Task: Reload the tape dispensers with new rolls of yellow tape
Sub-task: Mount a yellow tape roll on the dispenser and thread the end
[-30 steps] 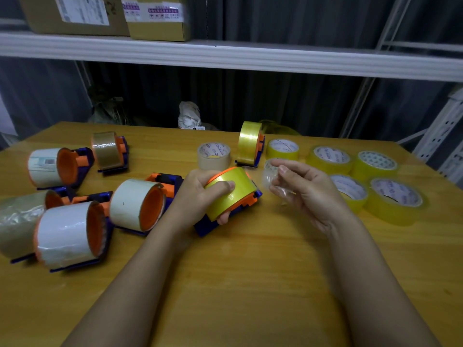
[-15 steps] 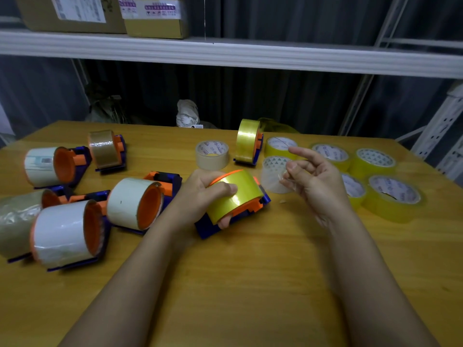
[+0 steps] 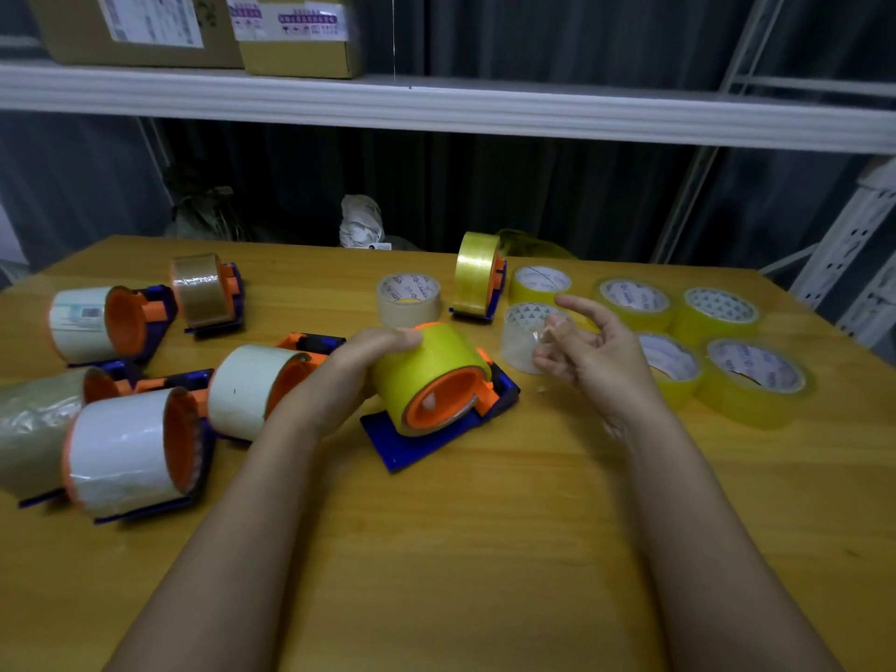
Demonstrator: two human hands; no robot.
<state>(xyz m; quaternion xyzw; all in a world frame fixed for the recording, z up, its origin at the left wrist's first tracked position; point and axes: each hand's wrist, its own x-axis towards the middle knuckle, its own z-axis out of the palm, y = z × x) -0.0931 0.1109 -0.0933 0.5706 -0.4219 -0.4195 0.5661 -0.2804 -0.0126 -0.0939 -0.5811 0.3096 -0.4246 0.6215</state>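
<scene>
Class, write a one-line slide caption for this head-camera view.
Left hand grips a yellow-taped dispenser on the wooden table; right hand hovers beside spare yellow rolls.

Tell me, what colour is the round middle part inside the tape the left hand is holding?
Orange: the spool shows best in the head view.

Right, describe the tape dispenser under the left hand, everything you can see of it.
The dispenser lies near the middle of the wooden table, tilted on its side. It has a flat blue plastic base plate, an orange hub and orange fittings at the far end. A roll of yellow tape sits on the hub, whose open orange end faces the camera. The left hand grips the roll from the left, thumb over its top. The right hand is beside it, apart from it, fingers loosely bent.
</scene>
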